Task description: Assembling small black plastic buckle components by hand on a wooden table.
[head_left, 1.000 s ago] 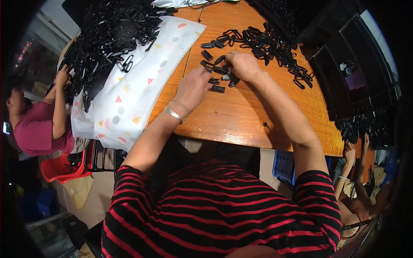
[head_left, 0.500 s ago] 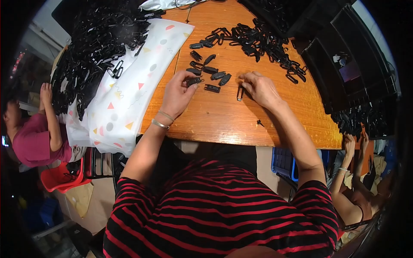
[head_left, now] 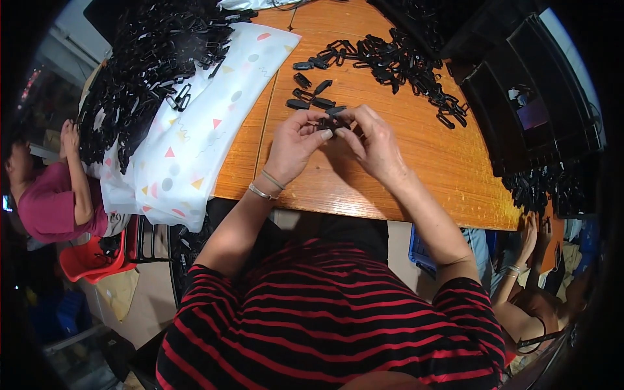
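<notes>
Head view: both hands' fingers (head_left: 323, 134) pinch one black clip (head_left: 333, 122) beside stacked black trays (head_left: 520, 104).

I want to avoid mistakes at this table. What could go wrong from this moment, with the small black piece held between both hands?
The black piece is pinched only by fingertips of the left hand and right hand; it might slip and drop among the loose pieces beyond them, and be hard to tell apart. The black pile on the white cloth reaches the cloth's edge, so pieces may slide off.
</notes>
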Action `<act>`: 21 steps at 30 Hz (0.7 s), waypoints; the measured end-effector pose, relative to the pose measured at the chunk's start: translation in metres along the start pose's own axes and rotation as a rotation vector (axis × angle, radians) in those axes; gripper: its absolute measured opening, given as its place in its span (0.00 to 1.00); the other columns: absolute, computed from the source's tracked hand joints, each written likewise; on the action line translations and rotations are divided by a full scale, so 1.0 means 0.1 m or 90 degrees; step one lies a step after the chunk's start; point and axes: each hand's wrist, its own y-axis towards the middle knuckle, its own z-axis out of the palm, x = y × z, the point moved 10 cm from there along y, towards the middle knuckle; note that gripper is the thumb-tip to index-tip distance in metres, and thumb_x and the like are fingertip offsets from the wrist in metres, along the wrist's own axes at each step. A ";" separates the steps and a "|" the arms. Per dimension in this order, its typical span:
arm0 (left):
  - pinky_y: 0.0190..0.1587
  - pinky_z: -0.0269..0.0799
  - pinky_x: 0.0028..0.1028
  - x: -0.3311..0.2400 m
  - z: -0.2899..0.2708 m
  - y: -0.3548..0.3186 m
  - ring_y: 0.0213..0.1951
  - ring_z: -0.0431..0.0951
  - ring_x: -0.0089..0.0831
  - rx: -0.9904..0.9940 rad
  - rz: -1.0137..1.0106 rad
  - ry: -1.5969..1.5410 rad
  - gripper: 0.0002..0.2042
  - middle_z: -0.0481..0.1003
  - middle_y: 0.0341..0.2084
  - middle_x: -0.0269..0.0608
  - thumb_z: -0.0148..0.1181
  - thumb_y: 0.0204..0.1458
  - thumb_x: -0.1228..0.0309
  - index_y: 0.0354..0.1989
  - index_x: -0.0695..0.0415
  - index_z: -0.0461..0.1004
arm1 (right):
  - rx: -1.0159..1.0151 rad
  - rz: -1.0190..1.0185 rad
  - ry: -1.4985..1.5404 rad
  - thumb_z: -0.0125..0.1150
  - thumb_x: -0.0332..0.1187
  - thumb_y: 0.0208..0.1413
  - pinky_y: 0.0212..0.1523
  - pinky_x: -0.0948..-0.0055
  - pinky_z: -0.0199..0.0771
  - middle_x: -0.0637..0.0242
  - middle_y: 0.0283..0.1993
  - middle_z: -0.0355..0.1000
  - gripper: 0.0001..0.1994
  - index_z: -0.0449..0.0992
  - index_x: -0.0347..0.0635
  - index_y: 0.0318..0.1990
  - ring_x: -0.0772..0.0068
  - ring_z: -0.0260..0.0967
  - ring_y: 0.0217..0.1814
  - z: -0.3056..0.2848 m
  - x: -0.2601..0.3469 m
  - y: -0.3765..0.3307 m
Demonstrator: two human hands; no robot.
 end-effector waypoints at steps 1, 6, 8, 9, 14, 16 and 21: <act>0.37 0.71 0.15 0.00 0.00 0.00 0.34 0.75 0.16 0.000 0.001 0.001 0.13 0.75 0.35 0.34 0.59 0.53 0.80 0.48 0.64 0.70 | -0.046 -0.048 0.037 0.62 0.24 0.51 0.30 0.71 0.71 0.59 0.33 0.68 0.12 0.73 0.36 0.44 0.64 0.70 0.29 -0.04 0.09 0.01; 0.37 0.71 0.16 -0.02 0.02 -0.04 0.35 0.74 0.16 0.001 -0.004 -0.004 0.16 0.75 0.36 0.32 0.55 0.58 0.77 0.55 0.62 0.69 | -0.075 0.004 0.109 0.61 0.21 0.51 0.29 0.76 0.71 0.61 0.34 0.70 0.14 0.74 0.35 0.46 0.72 0.70 0.29 -0.03 0.10 -0.01; 0.38 0.71 0.16 -0.03 0.01 -0.06 0.35 0.73 0.16 -0.001 0.032 0.029 0.17 0.73 0.37 0.32 0.54 0.58 0.77 0.57 0.61 0.68 | -0.081 -0.005 0.138 0.62 0.19 0.50 0.28 0.77 0.71 0.61 0.35 0.70 0.14 0.75 0.35 0.46 0.73 0.70 0.29 0.00 0.12 -0.04; 0.38 0.70 0.16 -0.07 0.02 -0.07 0.35 0.73 0.15 -0.002 0.068 0.063 0.18 0.72 0.38 0.31 0.53 0.58 0.77 0.59 0.59 0.68 | -0.080 -0.006 0.137 0.62 0.19 0.50 0.28 0.77 0.71 0.61 0.35 0.70 0.14 0.75 0.35 0.46 0.73 0.70 0.29 0.01 0.12 -0.05; 0.40 0.68 0.15 -0.28 0.12 -0.13 0.38 0.70 0.16 -0.014 0.137 0.132 0.19 0.67 0.42 0.33 0.52 0.58 0.78 0.59 0.60 0.67 | -0.154 -0.051 0.100 0.63 0.19 0.48 0.29 0.77 0.72 0.60 0.34 0.71 0.13 0.77 0.35 0.44 0.70 0.71 0.31 -0.07 0.21 -0.08; 0.41 0.68 0.15 -0.33 0.16 -0.16 0.39 0.70 0.16 -0.016 0.147 0.142 0.19 0.66 0.42 0.33 0.51 0.58 0.79 0.59 0.61 0.67 | -0.164 -0.050 0.084 0.64 0.19 0.47 0.29 0.76 0.72 0.60 0.34 0.71 0.14 0.77 0.35 0.44 0.70 0.71 0.32 -0.04 0.21 -0.12; 0.44 0.69 0.17 -0.19 0.08 -0.29 0.41 0.72 0.19 -0.052 0.142 0.117 0.20 0.70 0.42 0.36 0.52 0.58 0.80 0.60 0.65 0.65 | -0.204 -0.041 0.090 0.65 0.19 0.45 0.30 0.75 0.71 0.61 0.36 0.70 0.16 0.76 0.37 0.44 0.71 0.71 0.33 0.16 0.22 -0.30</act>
